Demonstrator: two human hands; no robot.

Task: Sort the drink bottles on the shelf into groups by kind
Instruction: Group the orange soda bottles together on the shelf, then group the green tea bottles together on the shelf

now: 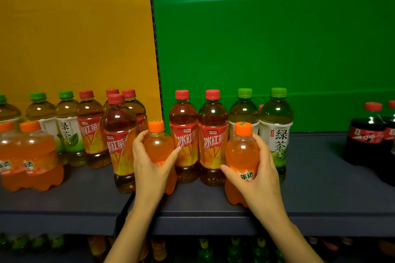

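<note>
My left hand (149, 166) grips a small orange soda bottle (158, 145) with an orange cap, standing near the shelf's middle. My right hand (258, 168) grips a second orange soda bottle (241, 151) further right. Behind them stand two red-capped iced tea bottles (183, 134) (212, 136) and two green-capped green tea bottles (244, 111) (276, 126). More iced tea bottles (119, 141) and green tea bottles (68, 128) stand on the left half, with two orange soda bottles (40, 156) at the far left.
The dark shelf board (213, 207) has a front edge just below my wrists. Dark cola bottles (367, 134) stand at the far right. A yellow back panel (74, 28) meets a green one (267, 38). A lower shelf holds several dim bottles (205, 250).
</note>
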